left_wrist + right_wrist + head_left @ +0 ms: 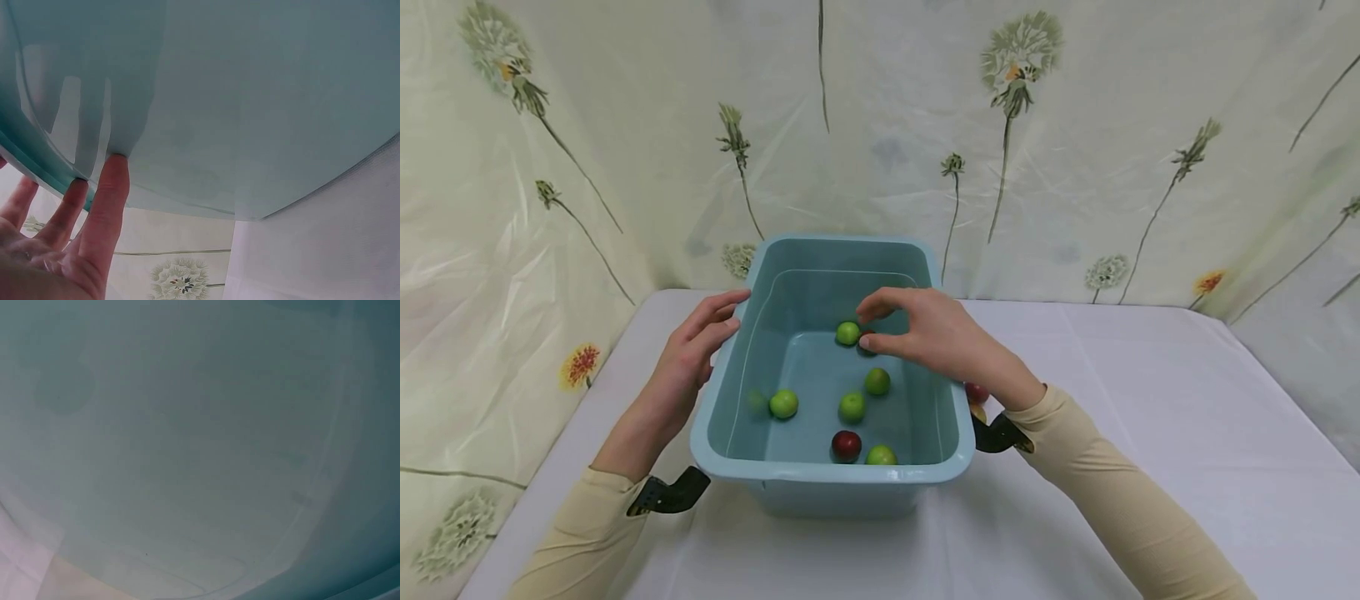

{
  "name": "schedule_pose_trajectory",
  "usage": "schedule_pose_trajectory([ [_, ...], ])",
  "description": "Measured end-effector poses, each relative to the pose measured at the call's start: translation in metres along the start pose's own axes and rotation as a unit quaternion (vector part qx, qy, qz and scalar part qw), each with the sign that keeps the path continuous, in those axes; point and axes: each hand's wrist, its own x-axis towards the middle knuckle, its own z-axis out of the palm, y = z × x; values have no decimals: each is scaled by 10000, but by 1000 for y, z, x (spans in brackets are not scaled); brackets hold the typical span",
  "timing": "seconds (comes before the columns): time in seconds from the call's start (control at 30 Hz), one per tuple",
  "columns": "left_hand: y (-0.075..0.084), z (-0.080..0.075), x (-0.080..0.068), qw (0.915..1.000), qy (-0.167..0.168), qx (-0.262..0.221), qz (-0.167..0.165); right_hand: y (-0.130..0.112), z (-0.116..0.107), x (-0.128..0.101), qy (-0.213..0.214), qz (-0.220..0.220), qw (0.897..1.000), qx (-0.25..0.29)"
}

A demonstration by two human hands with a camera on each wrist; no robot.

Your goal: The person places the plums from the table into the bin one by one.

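Observation:
A light blue plastic basin [831, 473] stands on the table. My left hand [688, 354] touches its left side near the rim; in the left wrist view, extended fingers [107, 206] press the outer wall. Over the basin's right rim reaches my right hand [928, 329], thumb and fingers spread apart with nothing visible between them. Just past the thumb is a dark red round fruit [867, 342], partly hidden, beside a green round fruit [847, 333]. Several more green fruits [852, 407] and another dark red one [846, 447] lie on the basin floor.
A red fruit [976, 392] and a yellowish one [978, 413] lie outside the basin at its right, partly hidden by my right forearm. A white cloth [1150, 417] covers the table. Behind hangs a flower-printed curtain [880, 167]. The right wrist view shows mostly basin wall [187, 456].

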Motion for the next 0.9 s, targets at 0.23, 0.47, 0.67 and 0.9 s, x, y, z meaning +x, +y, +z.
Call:
schedule_pose_trajectory([
  [0.23, 1, 0, 1, 10000, 16, 17, -6, 2, 0, -4, 285, -209, 9985, 409],
  [0.47, 0, 0, 0, 10000, -1, 74, 16, 6, 0, -10, 737, -390, 9948, 580],
  [0.67, 0, 0, 0, 10000, -6, 53, 17, 6, -3, -19, 1059, -322, 9930, 405],
  [0.9, 0, 0, 0, 10000, -20, 36, -9, 11, -10, -35, 1470, -59, 9876, 552],
])
